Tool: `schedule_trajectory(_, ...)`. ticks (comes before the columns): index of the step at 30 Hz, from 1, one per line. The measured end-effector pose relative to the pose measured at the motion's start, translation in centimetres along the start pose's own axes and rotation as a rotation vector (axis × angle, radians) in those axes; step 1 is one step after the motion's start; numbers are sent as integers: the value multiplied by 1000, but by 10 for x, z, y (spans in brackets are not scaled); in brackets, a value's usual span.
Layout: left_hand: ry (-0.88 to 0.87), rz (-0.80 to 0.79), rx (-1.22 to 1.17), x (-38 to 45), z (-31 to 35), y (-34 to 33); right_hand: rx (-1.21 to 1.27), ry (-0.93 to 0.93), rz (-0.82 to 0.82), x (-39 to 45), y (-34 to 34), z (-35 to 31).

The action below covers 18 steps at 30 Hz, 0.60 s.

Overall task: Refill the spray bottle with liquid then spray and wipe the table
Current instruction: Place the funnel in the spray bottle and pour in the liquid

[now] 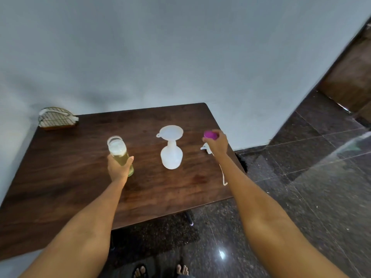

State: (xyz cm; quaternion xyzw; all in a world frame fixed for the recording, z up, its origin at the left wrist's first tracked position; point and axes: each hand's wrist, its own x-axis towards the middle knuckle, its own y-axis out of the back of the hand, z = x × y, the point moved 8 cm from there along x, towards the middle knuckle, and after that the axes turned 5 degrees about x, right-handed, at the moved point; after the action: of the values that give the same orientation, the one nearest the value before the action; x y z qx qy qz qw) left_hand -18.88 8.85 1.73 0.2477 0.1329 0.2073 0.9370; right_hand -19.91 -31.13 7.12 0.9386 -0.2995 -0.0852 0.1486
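Standing upright near the middle of the tabletop, a little toward the right edge, the bottle is open at the neck, with the funnel seated in it, mouth up. Its long axis runs vertical, so anything poured must come from above the funnel's wide rim. The bottle lies between the two hands. The left hand wraps around the lower part of the jar, which is uncapped and holds yellowish liquid; the jar is just left of the bottle and apart from it. The right hand, closer to the right edge, pinches the purple cap in curled fingers, just above the white spray head, which lies on the tabletop with its thin tube trailing toward the near edge. Both hands sit at about the same reach from the bottle, but the left carries the liquid, so the pour looks like its job: lift the jar, carry it right, tip it over the funnel. The refill seems not yet begun; the bottle looks empty. A wire holder sits at the far left corner.
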Motion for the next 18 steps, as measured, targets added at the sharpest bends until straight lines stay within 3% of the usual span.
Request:
schedule_trajectory(7,-40,124,61,-6,2,-1,-514,-297,-93,-2,59,135)
schedule_trajectory(18,-36,159,93,-6,3,-3,-794,-218,-295,15,56,145)
